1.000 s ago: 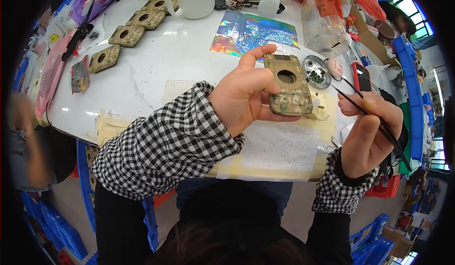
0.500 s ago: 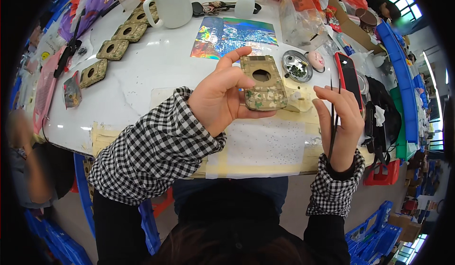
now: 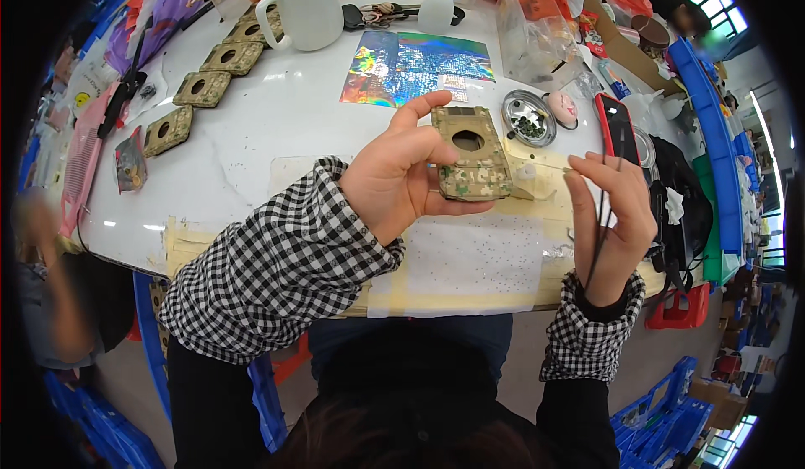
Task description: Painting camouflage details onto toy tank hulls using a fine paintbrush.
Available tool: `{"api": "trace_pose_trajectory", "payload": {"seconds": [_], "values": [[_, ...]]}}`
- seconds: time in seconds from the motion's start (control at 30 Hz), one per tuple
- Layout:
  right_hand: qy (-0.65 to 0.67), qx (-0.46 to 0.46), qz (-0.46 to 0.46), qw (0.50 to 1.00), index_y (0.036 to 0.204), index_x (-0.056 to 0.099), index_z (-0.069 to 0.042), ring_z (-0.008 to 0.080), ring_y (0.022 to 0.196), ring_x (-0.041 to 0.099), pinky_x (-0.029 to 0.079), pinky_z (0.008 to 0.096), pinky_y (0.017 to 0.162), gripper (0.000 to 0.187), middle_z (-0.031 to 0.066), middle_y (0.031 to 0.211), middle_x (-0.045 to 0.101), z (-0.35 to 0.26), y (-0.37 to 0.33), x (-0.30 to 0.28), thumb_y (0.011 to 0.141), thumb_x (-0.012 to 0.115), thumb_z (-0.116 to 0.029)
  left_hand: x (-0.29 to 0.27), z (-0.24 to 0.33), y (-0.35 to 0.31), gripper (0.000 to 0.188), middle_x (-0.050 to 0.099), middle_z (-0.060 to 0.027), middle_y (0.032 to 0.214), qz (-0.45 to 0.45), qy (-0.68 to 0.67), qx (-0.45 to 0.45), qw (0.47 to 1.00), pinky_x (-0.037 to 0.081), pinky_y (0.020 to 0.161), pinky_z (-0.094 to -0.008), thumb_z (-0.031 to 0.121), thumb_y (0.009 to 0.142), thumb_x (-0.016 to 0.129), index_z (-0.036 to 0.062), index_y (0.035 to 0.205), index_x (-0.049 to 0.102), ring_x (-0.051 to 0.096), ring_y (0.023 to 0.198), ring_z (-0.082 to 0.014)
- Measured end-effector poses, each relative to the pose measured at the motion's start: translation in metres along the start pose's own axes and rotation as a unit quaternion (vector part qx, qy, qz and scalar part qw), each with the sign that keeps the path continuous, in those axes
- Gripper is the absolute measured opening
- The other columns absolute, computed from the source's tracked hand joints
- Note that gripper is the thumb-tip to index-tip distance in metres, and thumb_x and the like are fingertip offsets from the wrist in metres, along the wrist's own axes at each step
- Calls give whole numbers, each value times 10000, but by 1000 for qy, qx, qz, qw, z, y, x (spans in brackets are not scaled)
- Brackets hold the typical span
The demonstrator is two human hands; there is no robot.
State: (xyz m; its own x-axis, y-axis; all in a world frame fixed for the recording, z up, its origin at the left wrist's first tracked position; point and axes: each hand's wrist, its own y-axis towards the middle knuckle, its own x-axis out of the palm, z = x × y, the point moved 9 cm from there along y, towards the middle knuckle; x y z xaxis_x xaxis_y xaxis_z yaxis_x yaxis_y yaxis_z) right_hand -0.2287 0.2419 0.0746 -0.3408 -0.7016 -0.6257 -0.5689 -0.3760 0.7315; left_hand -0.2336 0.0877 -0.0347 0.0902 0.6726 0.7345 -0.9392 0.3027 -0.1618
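Observation:
My left hand [image 3: 398,175] is closed around a camouflage-painted model tank hull [image 3: 474,163], its thumb on the top and fingers along the edges. The hull has a round hole and is tilted up above the table. To its right, my right hand [image 3: 616,209] has black tweezers [image 3: 601,226] tucked through its fingers. Thumb and forefinger of that hand come close together; whether anything small sits between their tips I cannot make out. A round metal dish [image 3: 528,117] with small dark green parts stands beyond the hands. Below the hull lies a white sheet [image 3: 470,263] dotted with specks.
Several similar hulls [image 3: 201,89] line the table's left side. At the back stand a white mug [image 3: 306,12], a small squeeze bottle [image 3: 436,9] and a holographic sheet [image 3: 419,62]. A red-cased phone [image 3: 618,129] lies right. A person's blurred arm [image 3: 63,293] shows at far left.
My right hand has shifted slightly right, its thumb and forefinger drawing closer and the tweezers tilting. The left hand and hull have barely moved.

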Motion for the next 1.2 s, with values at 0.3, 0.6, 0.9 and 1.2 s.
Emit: {"api": "trace_pose_trajectory", "payload": {"seconds": [0.3,0.6,0.9,1.2], "values": [[239,37,-38,970,946,583,13,174,731,591,469,269,702,128,121,827,621,-9,1,21,826,619,-12,6,-2,-2,660,415,-229,1301,-6,24,-9,1000,511,868,-446,76,825,409,105,1402,90,545,1096,-371],[333,96,-46,937,931,554,28,120,690,577,464,224,650,76,103,862,638,-4,-1,42,878,565,-26,6,-3,-3,670,425,-211,1290,-19,17,-9,1000,501,875,-466,86,826,420,104,1407,88,551,1091,-346],[311,74,-57,946,927,562,28,124,683,583,461,228,633,76,95,842,628,-5,-1,43,866,579,-15,5,-3,-2,665,419,-206,1293,-15,16,-9,1000,502,873,-471,87,826,425,107,1404,97,547,1097,-338],[356,125,-24,926,961,521,36,123,785,595,456,229,737,81,106,872,625,0,-3,38,913,498,-25,4,-2,-2,669,411,-222,1296,-23,20,-1,1000,505,869,-476,90,831,430,111,1403,83,541,1096,-379]]}}
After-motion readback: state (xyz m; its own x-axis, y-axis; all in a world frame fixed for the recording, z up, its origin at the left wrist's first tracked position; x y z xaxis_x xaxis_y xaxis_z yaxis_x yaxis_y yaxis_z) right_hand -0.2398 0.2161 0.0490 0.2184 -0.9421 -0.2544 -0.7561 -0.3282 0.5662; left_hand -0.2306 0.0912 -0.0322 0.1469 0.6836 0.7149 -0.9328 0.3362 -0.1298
